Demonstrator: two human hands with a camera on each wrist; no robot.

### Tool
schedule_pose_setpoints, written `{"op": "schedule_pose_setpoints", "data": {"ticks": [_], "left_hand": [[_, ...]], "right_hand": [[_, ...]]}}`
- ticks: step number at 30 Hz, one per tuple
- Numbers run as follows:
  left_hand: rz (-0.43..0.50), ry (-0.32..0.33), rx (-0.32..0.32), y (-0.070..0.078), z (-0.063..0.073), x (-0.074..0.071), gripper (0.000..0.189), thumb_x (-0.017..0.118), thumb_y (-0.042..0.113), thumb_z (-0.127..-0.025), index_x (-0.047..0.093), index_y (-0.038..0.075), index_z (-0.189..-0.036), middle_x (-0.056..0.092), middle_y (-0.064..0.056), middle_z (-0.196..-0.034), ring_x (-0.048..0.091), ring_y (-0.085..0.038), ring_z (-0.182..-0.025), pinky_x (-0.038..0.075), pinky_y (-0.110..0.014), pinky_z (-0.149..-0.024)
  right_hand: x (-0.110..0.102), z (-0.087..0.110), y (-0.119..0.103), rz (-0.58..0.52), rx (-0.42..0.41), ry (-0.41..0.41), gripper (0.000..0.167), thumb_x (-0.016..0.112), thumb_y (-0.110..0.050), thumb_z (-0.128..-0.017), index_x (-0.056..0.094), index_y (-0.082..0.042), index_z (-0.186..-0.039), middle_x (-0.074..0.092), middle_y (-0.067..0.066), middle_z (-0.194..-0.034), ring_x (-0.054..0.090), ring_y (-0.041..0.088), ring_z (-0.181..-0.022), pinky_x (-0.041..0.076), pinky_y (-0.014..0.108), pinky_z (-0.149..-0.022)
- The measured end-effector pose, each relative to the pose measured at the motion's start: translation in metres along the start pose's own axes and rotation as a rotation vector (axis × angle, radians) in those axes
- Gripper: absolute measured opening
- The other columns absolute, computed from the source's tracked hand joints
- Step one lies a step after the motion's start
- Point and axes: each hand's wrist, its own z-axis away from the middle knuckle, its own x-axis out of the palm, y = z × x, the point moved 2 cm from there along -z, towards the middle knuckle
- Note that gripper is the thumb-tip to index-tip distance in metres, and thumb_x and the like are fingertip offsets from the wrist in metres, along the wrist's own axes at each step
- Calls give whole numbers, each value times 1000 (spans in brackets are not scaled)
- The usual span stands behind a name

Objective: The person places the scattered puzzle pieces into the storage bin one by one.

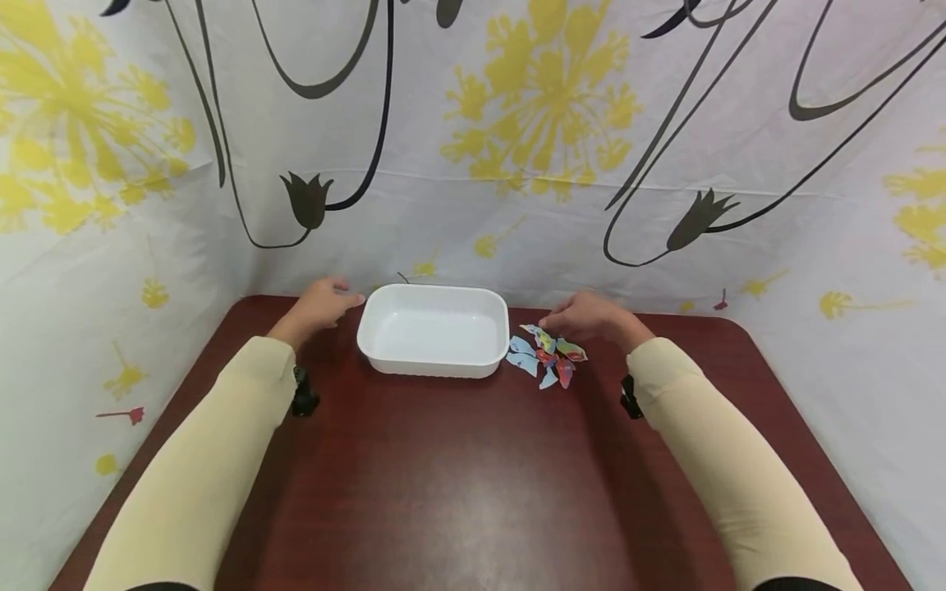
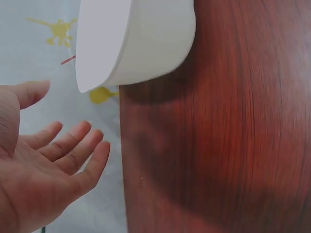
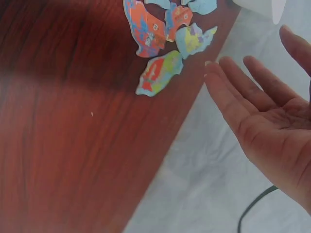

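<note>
Close to the left end of a white plastic basin (image 1: 434,328) is my left hand (image 1: 322,307). In the left wrist view its fingers (image 2: 73,150) are relaxed and spread, apart from the basin, with nothing held. My right hand (image 1: 587,316) hovers by a small cluster of torn-looking colourful paper pieces (image 1: 550,349), blue, red and yellow-green, just right of the basin. The right wrist view has that hand's fingers (image 3: 248,92) loosely extended beside a red and green piece (image 3: 158,73), holding nothing.
A dark red wooden table (image 1: 443,476) lies under everything. Behind it and at both sides hangs a white cloth (image 1: 414,164) with yellow flowers and dark stems. The basin stands near the table's back edge.
</note>
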Motion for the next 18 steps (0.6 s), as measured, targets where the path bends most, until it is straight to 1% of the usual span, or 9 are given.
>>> {"op": "schedule_pose_setpoints", "data": {"ticks": [3,6,10,15,18], "left_hand": [[124,-25,-83,-1,-2,4,60,52,25,-100,30,-5,-147,45,-28,-137,51,-40,-123,46,-49,-100],[212,-47,-152,-3,-2,7,55,52,21,-99,34,-4,-145,49,-26,-132,56,-36,-115,47,-47,-99],[273,-70,-203,-4,-3,11,52,52,19,-97,38,-6,-141,51,-24,-130,60,-30,-104,49,-45,-98],[326,-78,-256,-6,-5,16,50,53,15,-94,39,-4,-138,50,-18,-126,59,-24,-97,51,-42,-95],[348,-81,-274,-7,-7,18,46,53,13,-93,41,-3,-134,51,-15,-121,60,-21,-91,51,-40,-94]], "right_hand": [[2,-3,3,-44,10,-4,50,62,-34,-95,58,1,-131,58,22,-132,56,37,-122,47,47,-100],[5,-7,3,-88,20,-9,47,63,-31,-94,61,2,-128,59,22,-130,56,37,-121,46,47,-101],[11,-12,1,-133,17,-3,41,64,-25,-94,64,4,-123,61,22,-126,58,36,-118,47,47,-100],[21,-19,0,-190,18,21,34,65,-15,-92,66,9,-116,63,25,-121,60,39,-113,47,49,-99],[27,-21,-1,-182,28,49,30,67,-13,-89,68,8,-111,66,24,-115,62,38,-108,49,49,-96]]}}
